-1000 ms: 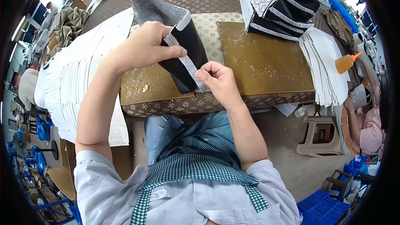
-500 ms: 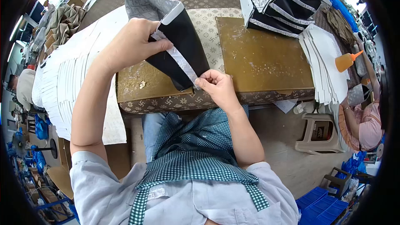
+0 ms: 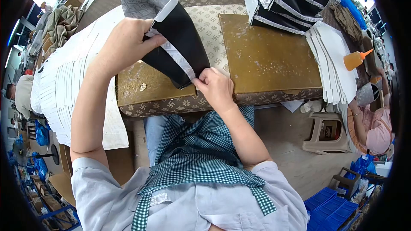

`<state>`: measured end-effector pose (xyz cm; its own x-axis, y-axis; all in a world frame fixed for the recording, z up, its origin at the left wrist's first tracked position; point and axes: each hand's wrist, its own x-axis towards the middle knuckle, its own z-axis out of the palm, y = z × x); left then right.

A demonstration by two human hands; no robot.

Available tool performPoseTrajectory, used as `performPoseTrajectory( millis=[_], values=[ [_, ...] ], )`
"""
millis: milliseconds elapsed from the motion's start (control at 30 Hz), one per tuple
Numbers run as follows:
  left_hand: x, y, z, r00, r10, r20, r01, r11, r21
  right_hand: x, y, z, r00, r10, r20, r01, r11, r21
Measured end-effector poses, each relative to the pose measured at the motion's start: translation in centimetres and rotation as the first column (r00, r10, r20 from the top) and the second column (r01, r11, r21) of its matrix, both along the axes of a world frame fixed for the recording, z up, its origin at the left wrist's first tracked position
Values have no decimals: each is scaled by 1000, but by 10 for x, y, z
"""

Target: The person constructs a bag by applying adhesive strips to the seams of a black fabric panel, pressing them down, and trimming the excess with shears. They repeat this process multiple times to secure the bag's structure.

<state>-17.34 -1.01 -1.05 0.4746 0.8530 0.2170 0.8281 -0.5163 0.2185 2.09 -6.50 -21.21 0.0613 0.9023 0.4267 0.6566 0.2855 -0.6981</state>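
A black bag piece (image 3: 184, 34) with a grey patterned lining is held up over the worktable. My left hand (image 3: 130, 38) grips its upper left part, thumb on the outside by a pale patterned strip (image 3: 177, 57). The fingers behind are partly hidden. At the lower end of that strip, my right hand (image 3: 215, 86) pinches the piece's bottom corner between thumb and fingers. Beneath lie brown boards (image 3: 269, 55), flecked with dried white bits, on a patterned cloth cover (image 3: 209, 21).
Several black bag pieces (image 3: 295, 4) are stacked at the back right. White sheets (image 3: 327, 60) and an orange glue bottle (image 3: 356, 60) lie to the right; more white strips (image 3: 70, 90) fan out on the left. A co-worker (image 3: 376, 128) sits at far right, near a plastic stool (image 3: 327, 132).
Both hands and the bag piece have shifted slightly left and up in view. My right hand's fingers have curled closer around the bottom corner.
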Motion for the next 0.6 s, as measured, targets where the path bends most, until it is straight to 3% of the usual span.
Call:
performPoseTrajectory(
  millis=[33,100,200,233,300,400,500,600],
  values=[
    [-1,0,-1,1000,-9,-1,9,1000,17,-2,0,-1,999,-7,51,5,999,34],
    [-6,1,-3,1000,-21,-2,21,998,52,2,-4,5,1000,24,-6,-24,1000,10],
    [-10,3,-6,999,-9,52,9,1000,7,3,-8,15,974,57,-218,-17,983,180],
    [-13,7,-10,996,-27,86,28,1000,-8,2,-7,23,981,112,-156,-48,930,364],
    [-18,17,-16,986,-66,153,72,997,-34,-2,-7,48,971,240,4,-214,859,466],
    [-16,22,-11,997,-72,7,71,995,75,-20,3,49,921,366,135,-390,848,359],
    [-19,42,-25,988,-133,-75,147,959,241,-32,22,35,902,358,240,-410,885,221],
    [-20,72,-38,991,-5,-136,24,990,140,-40,37,25,882,396,257,-433,895,109]
  ],
)
